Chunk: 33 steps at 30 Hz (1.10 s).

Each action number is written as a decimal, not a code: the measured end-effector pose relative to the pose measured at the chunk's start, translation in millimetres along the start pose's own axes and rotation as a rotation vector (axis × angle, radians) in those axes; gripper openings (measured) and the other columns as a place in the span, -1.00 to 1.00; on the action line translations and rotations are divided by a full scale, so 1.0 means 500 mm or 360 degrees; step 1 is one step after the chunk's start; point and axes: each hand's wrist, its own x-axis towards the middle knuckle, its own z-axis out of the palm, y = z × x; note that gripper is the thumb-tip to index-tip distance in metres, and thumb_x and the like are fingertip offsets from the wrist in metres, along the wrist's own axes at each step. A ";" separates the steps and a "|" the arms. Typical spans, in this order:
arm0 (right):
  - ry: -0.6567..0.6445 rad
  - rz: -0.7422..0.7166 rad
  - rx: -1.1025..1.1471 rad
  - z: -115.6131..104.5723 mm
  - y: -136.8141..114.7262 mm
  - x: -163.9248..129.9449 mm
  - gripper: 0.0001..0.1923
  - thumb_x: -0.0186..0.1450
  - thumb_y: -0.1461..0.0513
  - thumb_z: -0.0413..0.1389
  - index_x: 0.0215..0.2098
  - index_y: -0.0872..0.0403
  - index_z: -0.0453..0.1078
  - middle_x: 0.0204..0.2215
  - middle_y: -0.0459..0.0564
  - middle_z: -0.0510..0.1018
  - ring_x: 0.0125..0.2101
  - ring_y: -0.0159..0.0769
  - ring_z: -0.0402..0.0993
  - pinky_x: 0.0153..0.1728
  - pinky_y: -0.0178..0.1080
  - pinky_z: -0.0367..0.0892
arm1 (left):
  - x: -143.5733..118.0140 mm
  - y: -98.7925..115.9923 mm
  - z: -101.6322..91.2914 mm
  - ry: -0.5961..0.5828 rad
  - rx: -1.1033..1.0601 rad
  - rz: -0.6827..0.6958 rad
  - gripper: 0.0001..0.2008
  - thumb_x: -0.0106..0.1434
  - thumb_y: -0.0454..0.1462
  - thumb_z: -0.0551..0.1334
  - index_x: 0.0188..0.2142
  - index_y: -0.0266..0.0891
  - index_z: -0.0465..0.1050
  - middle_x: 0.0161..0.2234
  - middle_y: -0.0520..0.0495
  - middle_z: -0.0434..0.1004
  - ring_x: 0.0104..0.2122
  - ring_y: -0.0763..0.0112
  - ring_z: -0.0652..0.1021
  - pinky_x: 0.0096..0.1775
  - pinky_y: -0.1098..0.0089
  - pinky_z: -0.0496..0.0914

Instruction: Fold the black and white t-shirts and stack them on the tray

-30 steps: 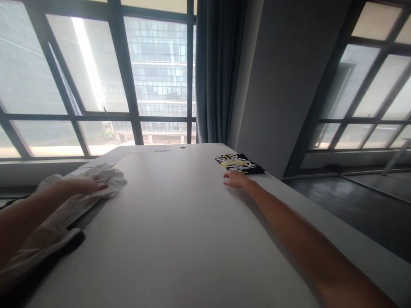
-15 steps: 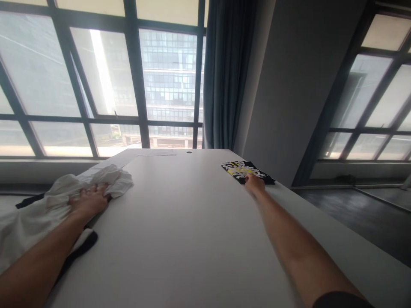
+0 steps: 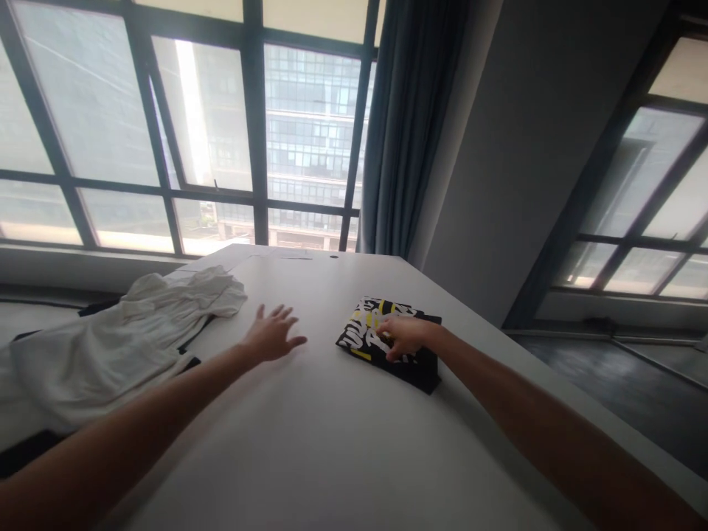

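A folded black cloth with a white and yellow pattern (image 3: 374, 337) lies on the white table (image 3: 332, 442), right of centre. My right hand (image 3: 406, 336) rests on top of it, fingers curled over the pattern. My left hand (image 3: 273, 333) hovers flat over the bare table with its fingers spread, holding nothing. It is between the patterned cloth and a crumpled white garment (image 3: 122, 343) that lies at the table's left edge, over something black.
Large windows (image 3: 221, 133) run along the far side, with a grey curtain (image 3: 406, 125) beside a grey wall. The table's right edge drops to a dark floor (image 3: 619, 383). A few flat papers lie at the table's far end.
My right hand has drawn the patterned cloth from the far right edge toward the middle. My left hand has let go of the white garment and moved right over the table.
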 end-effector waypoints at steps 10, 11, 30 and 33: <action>-0.0332 0.0135 0.0035 -0.030 0.000 -0.040 -0.42 -0.15 0.15 0.39 -0.11 0.01 0.54 -0.28 -0.04 0.59 -0.32 -0.21 0.51 -0.33 -0.29 0.34 | 0.080 0.245 0.008 0.0039 -0.0295 0.0459 -0.66 0.27 -0.08 0.24 0.01 -0.08 0.49 0.10 -0.13 0.48 0.06 0.08 0.47 0.05 0.10 0.36; -0.0364 0.0191 0.0012 -0.025 0.007 -0.046 -0.30 -0.21 0.15 0.41 -0.04 0.00 0.52 -0.23 -0.03 0.58 -0.28 -0.16 0.51 -0.31 -0.27 0.35 | 0.092 0.249 0.016 0.0038 -0.0264 0.0465 -0.74 0.29 -0.13 0.23 -0.07 -0.11 0.53 0.07 -0.13 0.50 0.04 0.10 0.48 0.03 0.12 0.37; 0.1510 -0.0505 0.1431 -0.248 -0.072 -0.112 -0.49 0.22 -0.19 0.11 -0.20 0.06 0.42 -0.38 -0.07 0.49 -0.31 -0.25 0.42 -0.31 -0.26 0.33 | 0.151 0.138 -0.252 0.1043 -0.0878 0.0670 -0.85 0.22 -0.21 0.22 -0.25 -0.21 0.38 -0.36 0.01 0.52 -0.38 0.39 0.51 -0.34 0.41 0.36; 0.1445 -0.0605 0.1672 -0.288 -0.121 -0.109 -0.61 0.19 -0.05 0.20 -0.29 0.11 0.45 -0.47 -0.08 0.47 -0.38 -0.28 0.43 -0.35 -0.27 0.34 | 0.129 0.088 -0.292 0.0737 -0.0594 0.0798 -0.85 0.15 -0.27 0.22 -0.26 -0.24 0.43 -0.34 -0.03 0.54 -0.34 0.34 0.53 -0.30 0.38 0.39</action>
